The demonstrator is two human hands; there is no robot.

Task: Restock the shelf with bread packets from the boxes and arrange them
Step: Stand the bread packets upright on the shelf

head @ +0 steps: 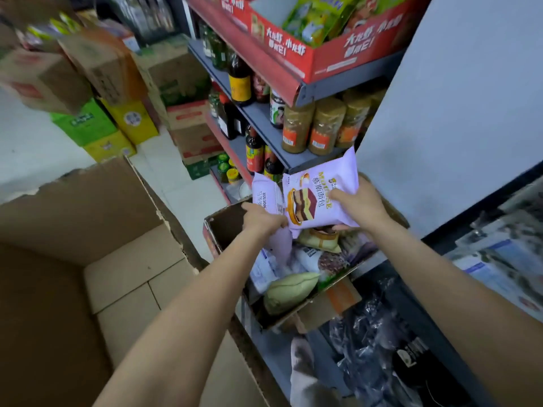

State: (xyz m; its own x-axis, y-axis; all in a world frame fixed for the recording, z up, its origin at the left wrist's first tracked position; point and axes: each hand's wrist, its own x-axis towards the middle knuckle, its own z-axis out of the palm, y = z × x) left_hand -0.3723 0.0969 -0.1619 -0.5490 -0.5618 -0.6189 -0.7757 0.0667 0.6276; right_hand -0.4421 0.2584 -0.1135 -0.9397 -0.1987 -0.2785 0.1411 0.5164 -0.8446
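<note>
1. A purple mousse bread packet (316,195), printed with a layered cake slice, is gripped by the right hand (360,205) — the thumb is laid across its printed face and the other fingers are curled beneath its lower edge.
2. A second purple packet (266,196), seen with its label side up, is held by the left hand (263,220); the fingers are curled round its lower part, with the forefinger stretched out towards the box rim.
3. The two packets are held side by side and overlapping, above the far end of an open cardboard display box (219,227) that is set on a grey shelf (276,351).
4. Inside that box, more packets are seen lying loosely — a pale green packet (289,289) near the front, and white and purple ones (311,257) behind it.
5. A large open cardboard carton (97,230) is seen at the left, just beside the shelf, with its flaps raised.
6. On the shelf levels above, jars of brown seasoning (326,126) are ranged in a row, and dark sauce bottles (254,151) are stood further along.
7. A red display tray (296,58) with white lettering is placed on the top level, filled with green snack bags (317,19).
8. Stacked cartons (88,83) in brown, green and yellow are seen on the floor across the aisle, blurred.
</note>
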